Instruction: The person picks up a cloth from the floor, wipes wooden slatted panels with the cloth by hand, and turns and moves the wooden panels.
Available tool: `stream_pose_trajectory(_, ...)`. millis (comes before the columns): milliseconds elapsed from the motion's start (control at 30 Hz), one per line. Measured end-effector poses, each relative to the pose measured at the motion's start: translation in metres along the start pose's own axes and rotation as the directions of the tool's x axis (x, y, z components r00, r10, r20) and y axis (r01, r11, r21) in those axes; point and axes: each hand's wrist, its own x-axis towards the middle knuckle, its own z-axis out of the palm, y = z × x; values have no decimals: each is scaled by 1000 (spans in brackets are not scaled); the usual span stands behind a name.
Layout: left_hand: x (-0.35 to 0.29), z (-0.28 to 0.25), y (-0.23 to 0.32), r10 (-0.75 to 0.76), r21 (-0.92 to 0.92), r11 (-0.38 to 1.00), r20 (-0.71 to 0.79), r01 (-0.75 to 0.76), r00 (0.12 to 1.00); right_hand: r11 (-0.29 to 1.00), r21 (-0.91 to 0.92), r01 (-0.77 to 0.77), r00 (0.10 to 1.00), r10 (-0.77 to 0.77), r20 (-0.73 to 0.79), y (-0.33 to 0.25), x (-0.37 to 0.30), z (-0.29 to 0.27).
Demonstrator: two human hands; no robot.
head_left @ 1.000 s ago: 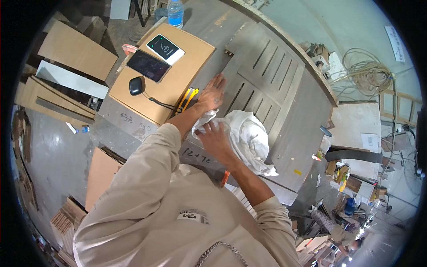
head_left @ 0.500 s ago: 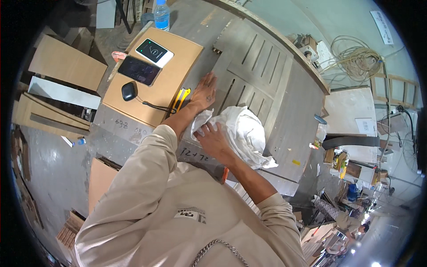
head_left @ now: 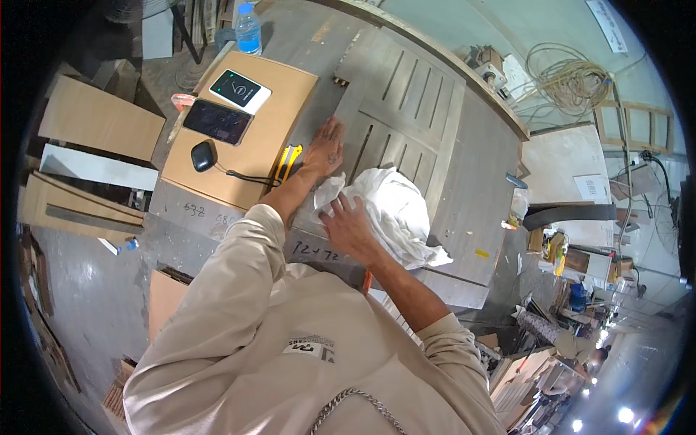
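Head view: left hand (head_left: 325, 147) lies flat, grip open, on the grey slatted panel (head_left: 406, 123) at 12 o'clock; right hand (head_left: 349, 226), fingers spread, presses the white rag (head_left: 395, 210) at center. I'd wipe along the slats, bracing firmly

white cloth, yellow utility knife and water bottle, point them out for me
white cloth (head_left: 395, 210), head view, middle of the bunched fabric
yellow utility knife (head_left: 286, 161), head view, middle of its handle
water bottle (head_left: 249, 30), head view, its clear body
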Motion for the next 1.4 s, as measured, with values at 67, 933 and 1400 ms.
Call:
stream_pose_trajectory(67, 0, 1, 2, -9, -64, 998, -6, 9, 1000, 999, -12, -30, 1000, 30, 6, 7, -8, -1)
stream_pose_trajectory(933, -109, -55, 160, 338, -764, 115, 631, 635, 698, 453, 891, -19, 685, 655, -319, 42, -103, -54)
stream_pose_trajectory(1400, -217, -119, 68, -154, -106, 982, 10, 154, 988, 927, 364, 86, 953, 29, -301, -27, -15, 52)
